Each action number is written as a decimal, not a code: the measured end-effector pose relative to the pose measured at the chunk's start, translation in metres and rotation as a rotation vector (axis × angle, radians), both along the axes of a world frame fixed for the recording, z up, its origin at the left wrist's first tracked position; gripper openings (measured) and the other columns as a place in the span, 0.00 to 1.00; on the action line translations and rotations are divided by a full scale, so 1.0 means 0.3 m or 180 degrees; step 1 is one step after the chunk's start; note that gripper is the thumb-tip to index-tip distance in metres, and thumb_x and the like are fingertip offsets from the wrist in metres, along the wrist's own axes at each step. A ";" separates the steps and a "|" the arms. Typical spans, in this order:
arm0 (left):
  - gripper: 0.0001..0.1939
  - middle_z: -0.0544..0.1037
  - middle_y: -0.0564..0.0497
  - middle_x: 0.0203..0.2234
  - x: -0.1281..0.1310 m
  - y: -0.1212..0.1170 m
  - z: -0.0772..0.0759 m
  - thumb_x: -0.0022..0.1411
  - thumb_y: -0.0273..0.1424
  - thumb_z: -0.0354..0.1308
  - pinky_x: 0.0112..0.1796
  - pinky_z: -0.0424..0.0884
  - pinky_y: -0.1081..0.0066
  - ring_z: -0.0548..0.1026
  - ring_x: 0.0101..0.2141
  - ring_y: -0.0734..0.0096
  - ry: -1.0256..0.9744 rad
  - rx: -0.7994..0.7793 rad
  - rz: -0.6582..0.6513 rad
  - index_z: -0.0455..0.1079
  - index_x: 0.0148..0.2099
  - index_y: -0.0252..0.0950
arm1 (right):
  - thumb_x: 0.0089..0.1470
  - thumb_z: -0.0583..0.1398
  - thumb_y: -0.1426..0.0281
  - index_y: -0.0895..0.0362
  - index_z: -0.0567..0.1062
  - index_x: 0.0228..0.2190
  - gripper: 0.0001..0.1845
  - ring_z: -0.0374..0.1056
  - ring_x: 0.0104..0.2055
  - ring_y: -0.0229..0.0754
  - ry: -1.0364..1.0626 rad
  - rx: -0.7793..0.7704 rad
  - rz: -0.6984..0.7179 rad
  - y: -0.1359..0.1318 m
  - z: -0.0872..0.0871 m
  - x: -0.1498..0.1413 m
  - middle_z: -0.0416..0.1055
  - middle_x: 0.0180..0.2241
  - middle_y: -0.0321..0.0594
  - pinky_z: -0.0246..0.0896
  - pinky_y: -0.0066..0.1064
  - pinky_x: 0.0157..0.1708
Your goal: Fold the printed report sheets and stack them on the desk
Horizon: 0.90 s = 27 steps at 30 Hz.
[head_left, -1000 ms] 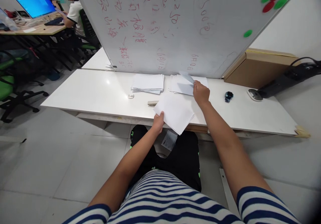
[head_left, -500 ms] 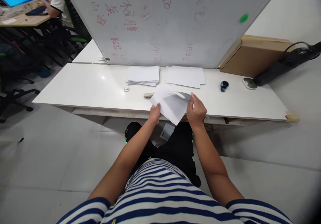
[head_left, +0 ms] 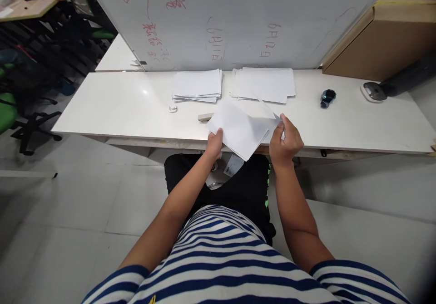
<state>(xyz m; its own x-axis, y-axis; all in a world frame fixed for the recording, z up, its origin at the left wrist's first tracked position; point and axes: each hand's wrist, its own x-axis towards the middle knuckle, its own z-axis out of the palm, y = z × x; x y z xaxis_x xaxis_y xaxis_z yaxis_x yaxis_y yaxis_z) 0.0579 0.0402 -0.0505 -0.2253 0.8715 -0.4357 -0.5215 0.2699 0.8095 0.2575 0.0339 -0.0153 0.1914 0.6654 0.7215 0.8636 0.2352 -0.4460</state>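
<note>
White sheets of paper (head_left: 236, 134) are pinched at their left corner by my left hand (head_left: 215, 144), thumb on top. Closed on the edge of another sheet (head_left: 269, 113) is my right hand (head_left: 286, 141), holding it lifted and turned away to the right of the others. Just beyond the held sheets lies a beige stapler-like object (head_left: 205, 117), partly covered by the paper. Behind it on the desk are two stacks of white paper, a left stack (head_left: 197, 84) and a right stack (head_left: 264, 84).
The white desk (head_left: 119, 109) runs across, with a whiteboard (head_left: 238, 31) standing at its back. A small white item (head_left: 173, 109) lies at left. To the right are a dark watch (head_left: 328, 98), a grey-and-white mouse (head_left: 374, 91) and a cardboard box (head_left: 378, 41).
My right hand has moved right, drawing a sheet apart from the ones in my left hand. The camera view has tipped down and closer to the desk.
</note>
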 end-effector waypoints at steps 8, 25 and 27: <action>0.18 0.74 0.45 0.49 -0.007 -0.008 0.001 0.62 0.35 0.57 0.48 0.71 0.60 0.74 0.47 0.61 -0.0213 0.0072 -0.0102 0.67 0.53 0.37 | 0.63 0.45 0.64 0.56 0.70 0.52 0.22 0.67 0.53 0.49 -0.0204 -0.0403 0.0318 -0.037 0.028 -0.070 0.72 0.49 0.48 0.65 0.46 0.52; 0.24 0.77 0.46 0.43 0.008 -0.113 0.098 0.57 0.41 0.61 0.53 0.66 0.68 0.71 0.52 0.62 -0.0775 0.0273 -0.0186 0.68 0.53 0.34 | 0.61 0.49 0.69 0.52 0.69 0.53 0.21 0.57 0.60 0.49 -0.0994 -0.1454 0.1745 -0.132 -0.055 -0.288 0.63 0.58 0.41 0.56 0.45 0.56; 0.23 0.77 0.46 0.44 0.017 -0.111 0.083 0.56 0.37 0.63 0.53 0.65 0.66 0.71 0.51 0.62 -0.0528 0.0384 -0.0046 0.68 0.53 0.34 | 0.61 0.48 0.69 0.52 0.69 0.53 0.21 0.57 0.60 0.48 -0.0979 -0.1453 0.1997 -0.133 -0.041 -0.260 0.63 0.58 0.42 0.56 0.44 0.56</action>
<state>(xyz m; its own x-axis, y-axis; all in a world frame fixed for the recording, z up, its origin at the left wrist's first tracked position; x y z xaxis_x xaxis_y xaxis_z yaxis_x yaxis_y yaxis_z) 0.0632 0.0069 -0.0257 -0.1461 0.9222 -0.3581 -0.6470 0.1848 0.7398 0.1794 -0.0060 -0.0276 -0.4738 0.8225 0.3146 0.7313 0.5665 -0.3799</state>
